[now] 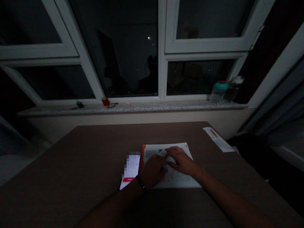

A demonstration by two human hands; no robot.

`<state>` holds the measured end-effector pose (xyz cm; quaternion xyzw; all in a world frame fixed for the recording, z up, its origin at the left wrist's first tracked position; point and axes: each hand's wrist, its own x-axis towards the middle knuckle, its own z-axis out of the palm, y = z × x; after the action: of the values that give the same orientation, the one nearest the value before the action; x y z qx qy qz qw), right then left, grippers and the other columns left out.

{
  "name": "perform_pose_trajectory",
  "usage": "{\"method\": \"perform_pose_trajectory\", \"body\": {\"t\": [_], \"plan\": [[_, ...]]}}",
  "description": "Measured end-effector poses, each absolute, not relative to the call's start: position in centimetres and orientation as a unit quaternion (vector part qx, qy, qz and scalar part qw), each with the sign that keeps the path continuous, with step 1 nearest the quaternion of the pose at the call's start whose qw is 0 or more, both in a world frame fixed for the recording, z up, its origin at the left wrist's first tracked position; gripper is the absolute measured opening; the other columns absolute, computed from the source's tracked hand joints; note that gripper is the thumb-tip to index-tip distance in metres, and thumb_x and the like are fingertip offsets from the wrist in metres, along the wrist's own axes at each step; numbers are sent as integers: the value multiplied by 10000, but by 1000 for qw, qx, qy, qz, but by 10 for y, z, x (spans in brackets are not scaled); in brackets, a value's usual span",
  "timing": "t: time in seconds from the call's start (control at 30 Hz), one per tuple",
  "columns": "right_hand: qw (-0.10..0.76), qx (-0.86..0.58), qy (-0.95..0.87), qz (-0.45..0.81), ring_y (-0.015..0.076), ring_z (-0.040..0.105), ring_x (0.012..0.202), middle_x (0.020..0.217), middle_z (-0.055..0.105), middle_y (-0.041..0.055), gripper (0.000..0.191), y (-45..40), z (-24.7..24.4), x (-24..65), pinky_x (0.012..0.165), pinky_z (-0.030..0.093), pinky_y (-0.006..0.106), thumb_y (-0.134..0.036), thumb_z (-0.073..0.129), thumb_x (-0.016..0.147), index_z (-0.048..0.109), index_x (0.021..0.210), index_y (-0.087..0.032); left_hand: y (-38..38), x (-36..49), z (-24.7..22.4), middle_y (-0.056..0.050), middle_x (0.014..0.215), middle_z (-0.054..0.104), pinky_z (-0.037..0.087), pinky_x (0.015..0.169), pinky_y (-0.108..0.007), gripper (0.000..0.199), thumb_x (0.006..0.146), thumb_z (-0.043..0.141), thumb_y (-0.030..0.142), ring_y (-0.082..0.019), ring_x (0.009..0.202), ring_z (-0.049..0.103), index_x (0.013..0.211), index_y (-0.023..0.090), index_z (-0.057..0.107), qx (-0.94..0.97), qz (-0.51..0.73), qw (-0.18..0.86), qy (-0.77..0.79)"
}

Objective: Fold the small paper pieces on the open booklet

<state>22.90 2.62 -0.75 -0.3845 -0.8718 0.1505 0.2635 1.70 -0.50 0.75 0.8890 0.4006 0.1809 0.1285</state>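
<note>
Beneath left fingers (pixel 157 159) and right fingers (pixel 173 152): printed page (pixel 177 181), lit phone (pixel 131 169) beside.

The page lies on the table (pixel 71 158), under the left hand (pixel 153 169) and right hand (pixel 181 161). The phone (pixel 131 172) sits just left of the page (pixel 182 180). Another paper (pixel 219 141) lies near the table's right edge. Behind, a cup (pixel 218 93) stands on the window sill (pixel 147 108).

Beyond the fingers (pixel 172 150) to the right, on the table (pixel 71 164), a printed sheet (pixel 218 140). Farther ahead of them, on a speckled sill (pixel 152 107): to the right, a teal-lidded shaker (pixel 218 94) beside a clear bottle (pixel 232 91); to the left, a small red container (pixel 105 101). Behind, a white-framed window (pixel 162 47).
</note>
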Motion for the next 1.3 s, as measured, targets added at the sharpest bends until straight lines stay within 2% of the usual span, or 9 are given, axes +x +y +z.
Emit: {"method": "perform_pose_trajectory", "body": {"t": [0.3,0.43,0.57,0.73,0.87,1.03,1.3], "plan": [[272,-386,-870,141,269,462,1224,1314,579,70,371,25,-8,227,1039,374,467,-172,665,787,611,1146,-249,-5,18,6,-37,1219,620,420,1006,-409,308,840,647,160,-247,1149,505,1138,214,586,894,178,118,394],[283,-391,-865,136,267,472,1184,1222,596,90,428,24,-7,228,1012,391,446,-161,651,785,583,1202,-228,-5,17,6,-33,1277,593,420,1001,-402,294,859,630,164,-242,1155,499,1144,213,575,898,173,110,388],[301,-404,-854,131,253,507,1094,1134,574,97,398,22,-6,228,963,421,420,-135,604,794,597,1183,-216,-6,17,8,-46,1221,610,428,986,-392,256,864,630,173,-242,1155,495,1113,202,577,899,159,106,395],[278,-405,-863,117,250,508,1067,1095,566,94,497,24,-6,227,947,423,408,-34,525,748,606,1205,-213,-6,18,10,-45,1176,619,432,973,-383,267,852,643,167,-244,1135,499,1110,199,581,897,162,112,396],[282,-414,-856,126,244,512,1067,1111,567,95,468,26,-9,227,965,418,413,-57,521,783,603,1219,-208,-5,18,12,-44,1141,625,442,949,-375,233,855,639,168,-241,1110,511,1080,200,588,893,163,115,403],[289,-407,-856,134,248,498,1103,1164,540,103,492,27,-13,226,983,413,419,-65,535,797,584,1264,-213,-4,17,12,-45,1201,611,424,979,-384,211,871,613,147,-238,1144,502,1074,199,585,884,164,105,425],[297,-389,-863,123,241,521,1014,1053,567,93,479,27,-9,224,903,440,396,-28,499,799,615,1224,-214,-3,17,13,-45,1159,622,427,970,-387,215,860,626,145,-240,1126,511,1066,194,588,882,160,111,430]]}}
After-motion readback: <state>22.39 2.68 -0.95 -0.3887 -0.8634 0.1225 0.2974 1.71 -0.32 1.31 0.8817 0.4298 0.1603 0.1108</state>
